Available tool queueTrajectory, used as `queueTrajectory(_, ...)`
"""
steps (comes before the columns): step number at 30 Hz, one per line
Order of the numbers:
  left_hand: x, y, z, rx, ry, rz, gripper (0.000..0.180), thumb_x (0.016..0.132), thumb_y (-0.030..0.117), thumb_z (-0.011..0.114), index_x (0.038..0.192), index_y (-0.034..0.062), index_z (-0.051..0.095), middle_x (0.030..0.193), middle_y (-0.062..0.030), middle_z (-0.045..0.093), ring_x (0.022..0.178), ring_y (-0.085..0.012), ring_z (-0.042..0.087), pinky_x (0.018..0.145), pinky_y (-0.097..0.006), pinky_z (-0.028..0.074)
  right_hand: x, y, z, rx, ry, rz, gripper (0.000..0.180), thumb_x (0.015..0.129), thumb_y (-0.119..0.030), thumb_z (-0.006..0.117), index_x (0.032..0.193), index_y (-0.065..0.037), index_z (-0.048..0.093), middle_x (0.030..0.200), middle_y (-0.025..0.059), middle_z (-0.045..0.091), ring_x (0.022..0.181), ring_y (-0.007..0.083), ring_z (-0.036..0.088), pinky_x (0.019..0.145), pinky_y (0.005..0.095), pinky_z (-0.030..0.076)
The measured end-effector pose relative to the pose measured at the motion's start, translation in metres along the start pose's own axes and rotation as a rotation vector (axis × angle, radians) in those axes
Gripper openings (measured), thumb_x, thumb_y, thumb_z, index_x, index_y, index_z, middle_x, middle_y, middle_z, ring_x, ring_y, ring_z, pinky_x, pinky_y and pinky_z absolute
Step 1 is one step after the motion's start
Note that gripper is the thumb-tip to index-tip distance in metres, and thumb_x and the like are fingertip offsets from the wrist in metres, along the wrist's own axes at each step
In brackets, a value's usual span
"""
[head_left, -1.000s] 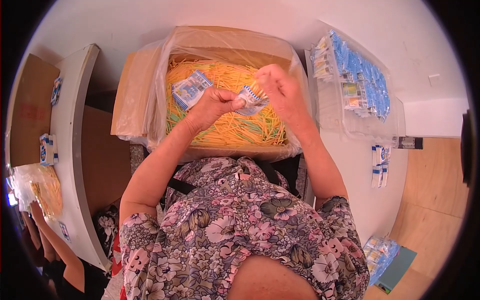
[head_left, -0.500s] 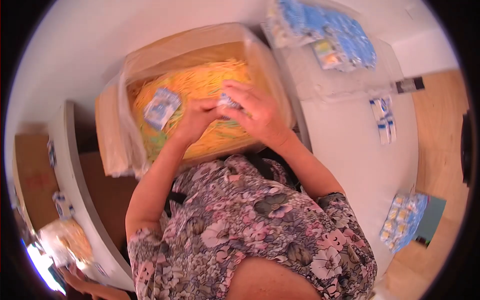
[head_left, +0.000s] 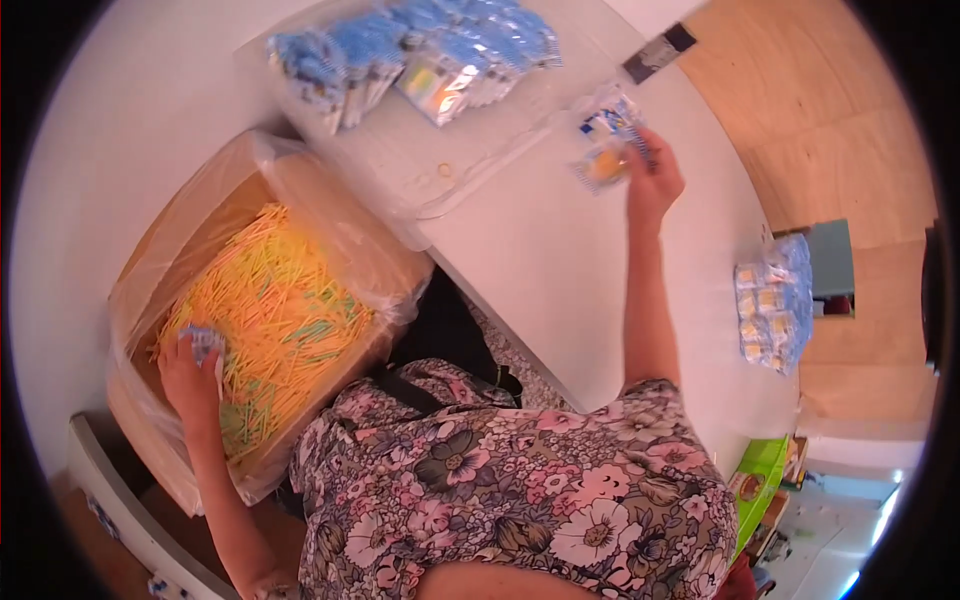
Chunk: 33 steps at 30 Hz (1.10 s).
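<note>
The fingers of the right hand (head_left: 657,182) are pinching the edge of a small clear-film packet with blue-striped ends and yellow contents (head_left: 605,163), over the smooth white tabletop (head_left: 520,290). It is probably feeling light, floppy and slippery; the striped end is offering the surest hold. The left hand (head_left: 190,385) is pressing fingers and thumb around a crinkled blue-and-white film packet (head_left: 206,342) inside the film-lined brown cardboard box (head_left: 225,215). Thin, straight yellow-orange and green sticks (head_left: 285,300), likely brittle, are lying there loosely. Beyond, a clear plastic tray (head_left: 400,168) is holding glossy blue packets (head_left: 450,45).
</note>
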<state>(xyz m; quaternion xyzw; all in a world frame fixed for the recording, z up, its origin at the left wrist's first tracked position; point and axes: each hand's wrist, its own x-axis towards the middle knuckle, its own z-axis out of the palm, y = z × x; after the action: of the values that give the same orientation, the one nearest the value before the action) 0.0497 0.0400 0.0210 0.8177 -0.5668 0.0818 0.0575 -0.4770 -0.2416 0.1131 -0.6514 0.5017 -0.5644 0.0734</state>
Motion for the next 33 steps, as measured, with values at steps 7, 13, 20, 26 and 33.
queueTrajectory(7,0.007,-0.008,0.031,-0.107,-0.157,-0.146,0.056,0.058,0.019,0.081,0.105,0.0041,0.054,0.103,-0.0161,0.056,0.099,-0.0335,0.053,0.083,-0.046,0.043,0.068,0.209,-0.048,-0.616,-0.225,-0.371,0.046,0.076,-0.012,0.067,0.118,0.004,0.057,0.116,0.0209,0.060,0.105,0.0301,0.059,0.092,0.0377,0.045)
queueTrajectory(13,0.000,0.002,0.015,-0.054,-0.049,-0.411,0.072,0.056,0.025,0.084,0.117,0.0117,0.050,0.116,-0.0113,0.052,0.108,-0.0320,0.049,0.085,-0.051,0.040,0.023,0.096,-0.014,-0.488,-0.011,-0.431,0.040,0.084,-0.012,0.064,0.120,0.004,0.054,0.122,0.0181,0.056,0.107,0.0305,0.056,0.093,0.0383,0.043)
queueTrajectory(20,-0.005,-0.023,0.022,-0.288,0.056,-0.442,0.066,0.060,0.021,0.083,0.117,0.0099,0.051,0.108,-0.0101,0.060,0.108,-0.0296,0.053,0.083,-0.046,0.044,-0.036,-0.115,0.024,-0.146,0.164,-0.754,0.023,0.086,-0.002,0.061,0.107,0.005,0.055,0.112,0.0224,0.057,0.103,0.0337,0.057,0.084,0.0376,0.049)
queueTrajectory(26,-0.009,-0.045,0.032,-0.609,0.233,-0.511,0.037,0.066,0.009,0.075,0.101,0.0016,0.064,0.082,-0.0197,0.066,0.077,-0.0337,0.064,0.069,-0.038,0.051,-0.138,-0.224,0.133,0.348,-0.996,-0.683,0.012,0.081,-0.006,0.061,0.090,0.003,0.062,0.096,0.0147,0.062,0.087,0.0302,0.059,0.078,0.0332,0.047)
queueTrajectory(33,-0.004,-0.050,0.032,-0.555,0.591,-0.181,0.020,0.078,0.010,0.067,0.096,0.0017,0.067,0.087,-0.0166,0.067,0.080,-0.0317,0.064,0.071,-0.035,0.051,-0.168,-0.197,0.216,-0.361,-1.588,-0.690,0.024,0.074,-0.015,0.068,0.086,0.004,0.060,0.092,0.0177,0.060,0.090,0.0349,0.058,0.078,0.0408,0.046)
